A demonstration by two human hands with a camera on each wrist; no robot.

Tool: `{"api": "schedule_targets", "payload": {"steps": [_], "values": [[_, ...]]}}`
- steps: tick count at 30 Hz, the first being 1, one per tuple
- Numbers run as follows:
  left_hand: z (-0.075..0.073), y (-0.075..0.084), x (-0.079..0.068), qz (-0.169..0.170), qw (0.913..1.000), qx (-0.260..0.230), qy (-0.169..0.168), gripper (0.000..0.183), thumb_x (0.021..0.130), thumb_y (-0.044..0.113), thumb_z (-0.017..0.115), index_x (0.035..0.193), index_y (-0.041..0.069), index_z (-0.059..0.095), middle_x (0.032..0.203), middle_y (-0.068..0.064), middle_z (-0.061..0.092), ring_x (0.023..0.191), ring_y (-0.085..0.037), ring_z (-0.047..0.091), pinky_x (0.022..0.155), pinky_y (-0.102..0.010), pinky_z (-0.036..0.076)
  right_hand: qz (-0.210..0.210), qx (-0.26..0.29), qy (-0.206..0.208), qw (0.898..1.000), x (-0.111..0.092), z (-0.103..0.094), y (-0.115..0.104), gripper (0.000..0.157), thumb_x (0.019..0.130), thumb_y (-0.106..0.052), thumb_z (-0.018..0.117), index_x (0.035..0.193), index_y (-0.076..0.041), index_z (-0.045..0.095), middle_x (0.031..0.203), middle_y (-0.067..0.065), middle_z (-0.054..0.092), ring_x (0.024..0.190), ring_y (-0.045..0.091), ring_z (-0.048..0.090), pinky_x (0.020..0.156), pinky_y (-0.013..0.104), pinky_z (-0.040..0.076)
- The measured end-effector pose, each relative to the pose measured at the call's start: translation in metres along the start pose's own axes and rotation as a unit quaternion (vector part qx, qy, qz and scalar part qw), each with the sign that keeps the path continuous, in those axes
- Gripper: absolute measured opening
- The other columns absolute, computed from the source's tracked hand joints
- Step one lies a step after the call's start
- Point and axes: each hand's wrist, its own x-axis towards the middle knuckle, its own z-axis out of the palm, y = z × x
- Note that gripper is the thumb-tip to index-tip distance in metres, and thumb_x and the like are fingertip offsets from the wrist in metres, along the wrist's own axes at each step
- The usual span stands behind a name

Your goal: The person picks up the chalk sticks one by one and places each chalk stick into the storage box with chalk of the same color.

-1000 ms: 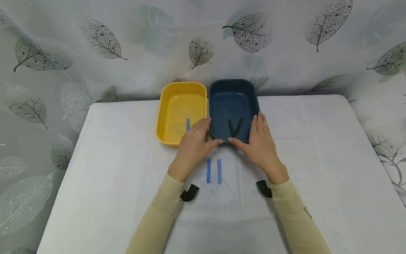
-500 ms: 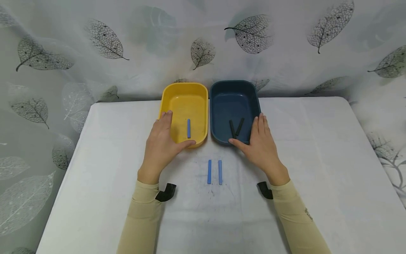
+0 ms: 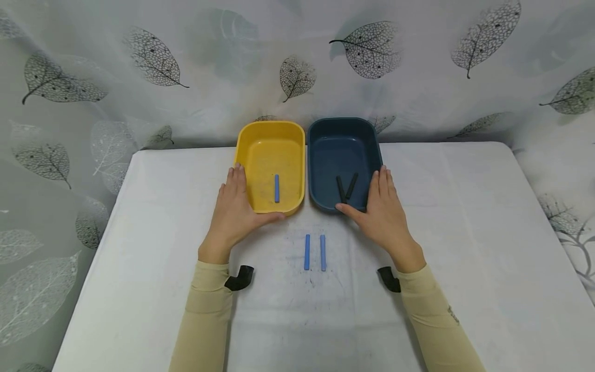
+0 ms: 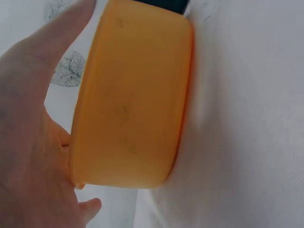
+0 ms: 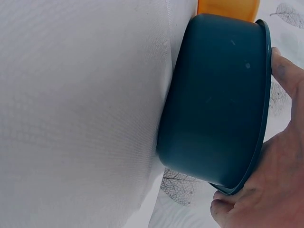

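Note:
A yellow tray (image 3: 269, 150) and a dark blue tray (image 3: 344, 147) stand side by side at the table's back. My left hand (image 3: 234, 209) rests against the yellow tray's left side, its thumb along the near rim. The right hand (image 3: 383, 217) lies against the dark blue tray's right side, with its thumb at the near rim. Both hands have their fingers extended. One blue chalk-like stick (image 3: 277, 188) lies in the yellow tray; two dark sticks (image 3: 351, 186) are in the other. On the cloth in front lie two more blue sticks (image 3: 307, 252), side by side.
A white cloth (image 3: 465, 232) with dark smudges near the loose sticks covers the table. Behind it hangs a leaf-patterned curtain (image 3: 200, 103). Black curved pieces (image 3: 240, 278) stick out at both wrists.
My left hand has moved left from the gap between the trays to the yellow tray's outer left side, uncovering its blue stick. The right hand has stayed at the dark blue tray.

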Motion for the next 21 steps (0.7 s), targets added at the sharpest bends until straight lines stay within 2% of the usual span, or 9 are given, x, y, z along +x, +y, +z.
{"api": "schedule_targets", "payload": {"steps": [5, 14, 21], "values": [[0.0024, 0.0009, 0.0009, -0.016, 0.9998, 0.015, -0.003, 0.148, 0.066, 0.083, 0.073, 0.163, 0.005, -0.008, 0.172, -0.017, -0.001, 0.161, -0.034, 0.002, 0.129, -0.056, 0.01, 0.0, 0.001, 0.002, 1.0, -0.0006, -0.0007, -0.0005, 0.12, 0.091, -0.069, 0.06, 0.158, 0.009, -0.002, 0.169, 0.023, -0.015, 0.159, 0.038, -0.011, 0.129, 0.056, 0.007], [0.0031, 0.0039, -0.0019, -0.035, 0.9992, 0.017, 0.0, 0.146, 0.07, 0.081, 0.073, 0.162, 0.001, -0.006, 0.171, -0.022, -0.002, 0.161, -0.034, 0.0, 0.129, -0.054, 0.015, 0.001, -0.005, 0.002, 1.0, -0.0014, 0.0002, -0.0001, 0.121, 0.091, -0.071, 0.058, 0.159, 0.008, -0.004, 0.169, 0.022, -0.016, 0.159, 0.038, -0.011, 0.129, 0.055, 0.004], [0.003, 0.0051, -0.0026, -0.04, 0.9991, 0.013, 0.003, 0.146, 0.07, 0.081, 0.073, 0.162, 0.001, -0.006, 0.171, -0.021, -0.002, 0.161, -0.033, 0.0, 0.129, -0.053, 0.015, 0.003, 0.002, 0.003, 1.0, -0.0007, -0.0011, -0.0007, 0.122, 0.091, -0.07, 0.06, 0.159, 0.007, -0.006, 0.169, 0.023, -0.015, 0.159, 0.039, -0.01, 0.128, 0.057, 0.006]]}}
